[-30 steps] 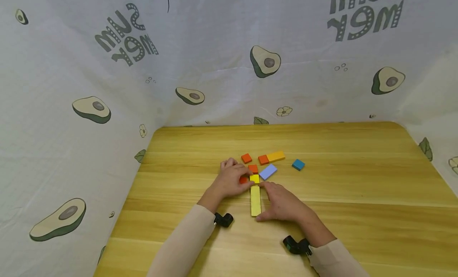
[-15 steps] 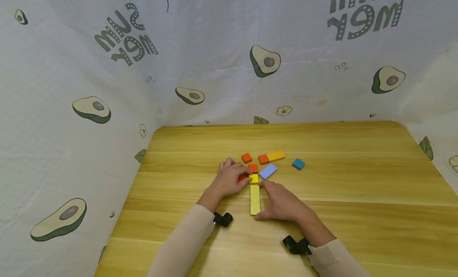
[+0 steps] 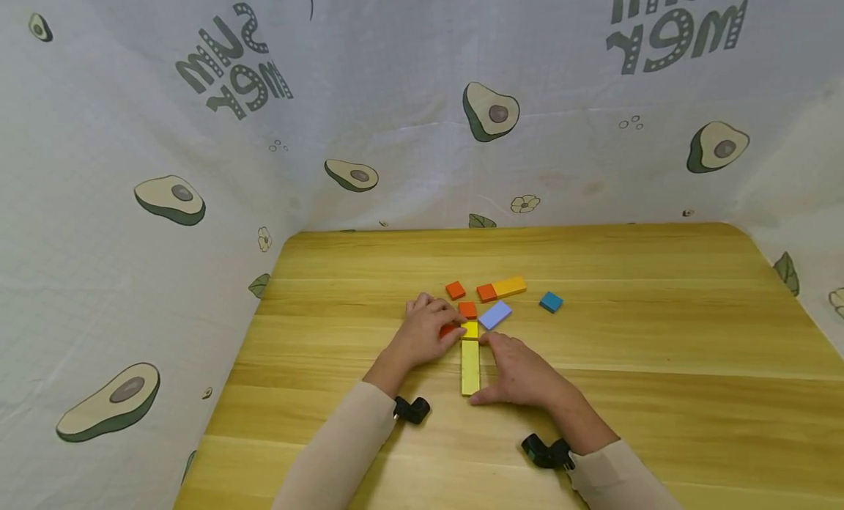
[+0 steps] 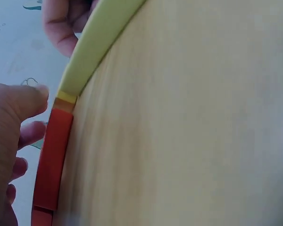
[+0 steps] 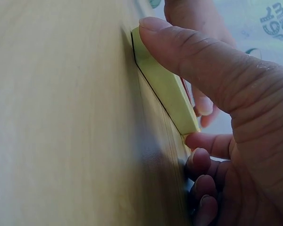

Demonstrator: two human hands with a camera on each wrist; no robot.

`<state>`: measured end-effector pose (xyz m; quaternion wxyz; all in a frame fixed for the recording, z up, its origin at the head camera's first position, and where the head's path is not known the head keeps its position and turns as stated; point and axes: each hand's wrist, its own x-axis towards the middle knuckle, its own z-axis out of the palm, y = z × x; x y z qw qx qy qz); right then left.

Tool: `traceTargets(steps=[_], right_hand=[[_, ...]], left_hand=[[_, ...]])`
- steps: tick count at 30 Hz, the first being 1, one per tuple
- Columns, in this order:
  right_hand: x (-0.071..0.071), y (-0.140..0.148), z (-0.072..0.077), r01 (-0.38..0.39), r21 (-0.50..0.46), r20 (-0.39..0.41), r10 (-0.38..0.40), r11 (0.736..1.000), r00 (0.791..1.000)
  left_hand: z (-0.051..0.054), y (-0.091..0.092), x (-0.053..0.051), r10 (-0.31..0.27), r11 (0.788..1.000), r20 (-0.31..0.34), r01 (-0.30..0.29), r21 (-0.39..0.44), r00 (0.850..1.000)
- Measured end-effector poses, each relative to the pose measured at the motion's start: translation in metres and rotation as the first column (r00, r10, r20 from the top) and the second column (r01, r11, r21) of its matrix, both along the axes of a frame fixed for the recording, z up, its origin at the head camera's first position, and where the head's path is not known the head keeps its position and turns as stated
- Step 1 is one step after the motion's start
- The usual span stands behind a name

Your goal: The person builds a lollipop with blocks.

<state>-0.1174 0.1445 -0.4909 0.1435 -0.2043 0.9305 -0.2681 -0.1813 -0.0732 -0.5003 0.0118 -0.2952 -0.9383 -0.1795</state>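
Note:
A long pale-yellow block (image 3: 470, 369) lies flat, end-on to a small yellow block (image 3: 471, 330). My right hand (image 3: 524, 372) pinches the long block lengthwise, thumb (image 5: 155, 24) at its near end and index finger at its far end. My left hand (image 3: 423, 333) has thumb and index fingertips at the small yellow block's left side, seeming to pinch it. Partly covered by those fingers is a red block (image 4: 55, 155). Beyond the small yellow block sits a red square block (image 3: 467, 310), with a lilac block (image 3: 495, 315) slanting to its right.
Farther back lie another red square block (image 3: 455, 290) and an orange block (image 3: 511, 286) end to end with a red one (image 3: 486, 293). A blue block (image 3: 551, 302) sits to the right. A printed cloth (image 3: 422, 129) hangs behind the wooden table (image 3: 659, 334).
The narrow gap between the long pale-yellow block and the small yellow block has closed. Both hands stay almost in place, the left thumb having shifted slightly.

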Motion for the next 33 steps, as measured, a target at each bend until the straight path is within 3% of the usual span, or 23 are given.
traceTargets(steps=[5, 7, 9, 11, 15, 18, 24, 33], right_hand=[[0.001, 0.001, 0.0, -0.003, -0.005, -0.006, 0.003, 1.0, 1.0], [0.001, 0.001, 0.0, -0.007, -0.009, -0.013, 0.007, 1.0, 1.0], [0.001, 0.002, 0.0, -0.013, -0.009, -0.02, 0.013, 1.0, 1.0], [0.001, 0.003, 0.0, -0.021, -0.011, -0.022, 0.021, 1.0, 1.0], [0.0, 0.006, 0.0, -0.029, -0.014, -0.03, 0.029, 0.999, 0.999], [-0.001, 0.007, -0.001, -0.029, -0.017, -0.021, 0.029, 0.999, 0.999], [-0.002, 0.007, -0.002, -0.024, -0.037, 0.019, 0.024, 0.999, 1.0], [-0.002, 0.006, -0.001, -0.024, -0.038, 0.02, 0.024, 0.999, 0.999]], left_hand=[[0.004, -0.001, 0.015, -0.004, 0.999, -0.071, 0.007, 0.038, 0.997], [0.008, -0.001, 0.024, -0.016, 0.998, -0.059, 0.019, 0.054, 0.998], [0.011, 0.001, 0.032, -0.023, 0.997, -0.009, 0.024, 0.079, 1.0], [0.012, 0.003, 0.04, -0.02, 0.994, 0.08, 0.01, 0.112, 0.997], [0.008, 0.007, 0.049, 0.007, 0.988, 0.259, -0.046, 0.145, 0.966], [0.004, 0.009, 0.049, 0.027, 0.99, 0.321, -0.07, 0.121, 0.947], [0.001, 0.009, 0.047, 0.03, 0.993, 0.359, -0.068, 0.093, 0.933], [-0.001, 0.007, 0.044, 0.018, 0.988, 0.359, -0.072, 0.138, 0.933]])
